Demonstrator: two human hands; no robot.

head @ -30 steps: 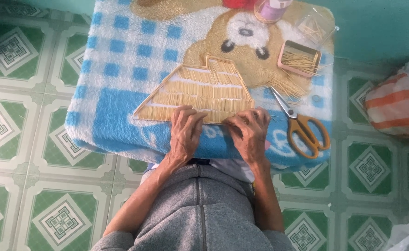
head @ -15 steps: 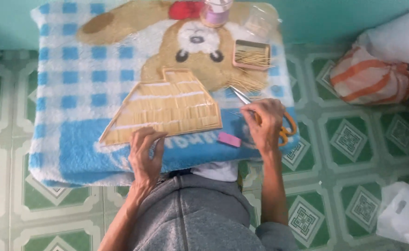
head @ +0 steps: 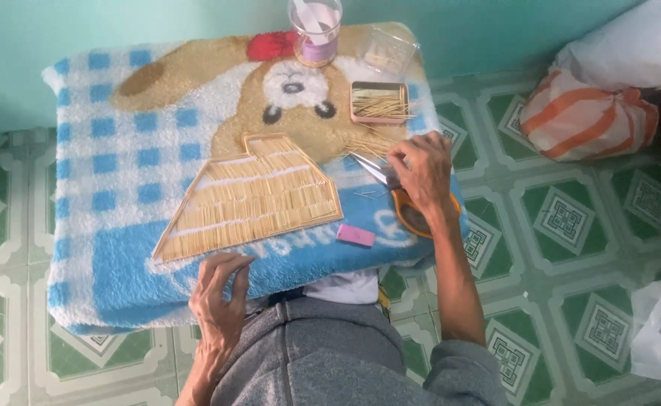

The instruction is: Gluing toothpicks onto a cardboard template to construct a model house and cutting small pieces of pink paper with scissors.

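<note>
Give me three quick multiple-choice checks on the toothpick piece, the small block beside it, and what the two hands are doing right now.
1. Where does the small pink block lie?
A. inside the tray of sticks
B. on the blanket just off the lower right corner of the stick panel
C. on the tiled floor

2. What colour are the scissor handles?
A. orange
B. green
C. black

3. What is the left hand doing?
A. holding a jar
B. gripping the scissors
C. resting at the blanket's near edge, holding nothing

Answers: 1 B, it sits on the blue blanket beside the panel. 2 A, orange shows under the right hand. 3 C, its fingers are bare below the panel.
</note>
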